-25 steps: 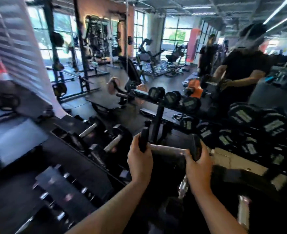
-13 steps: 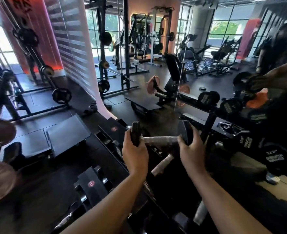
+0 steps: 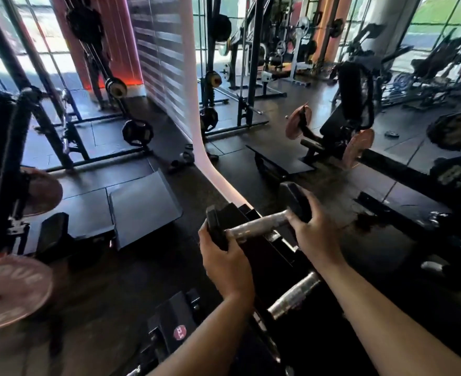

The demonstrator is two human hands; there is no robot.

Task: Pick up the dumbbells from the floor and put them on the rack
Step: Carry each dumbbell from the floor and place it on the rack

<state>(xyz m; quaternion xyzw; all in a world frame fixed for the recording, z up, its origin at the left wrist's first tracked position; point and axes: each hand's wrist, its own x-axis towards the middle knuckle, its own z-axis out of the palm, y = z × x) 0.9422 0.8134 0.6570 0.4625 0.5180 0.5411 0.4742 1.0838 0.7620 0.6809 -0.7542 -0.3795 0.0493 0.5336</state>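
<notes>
I hold a black dumbbell (image 3: 256, 226) with a silver knurled handle out in front of me, level with the far end of the black dumbbell rack (image 3: 267, 245). My left hand (image 3: 223, 261) grips its left head and my right hand (image 3: 313, 234) grips its right head. The handle between them tilts up to the right. Below my right forearm another dumbbell (image 3: 294, 297) with a silver handle lies on the rack. The rack's lower tier (image 3: 175, 327) shows a red round label.
A mirror wall (image 3: 332, 131) runs on the right, with a pale edge strip (image 3: 199, 131). A pink weight plate (image 3: 9, 291) on a machine sits at the left. A flat dark platform (image 3: 142, 207) and squat frames (image 3: 61, 131) stand on the black floor.
My view has swung left along the rack. The dumbbell stays gripped in both hands, now tilted up to the right, above the rack's far end.
</notes>
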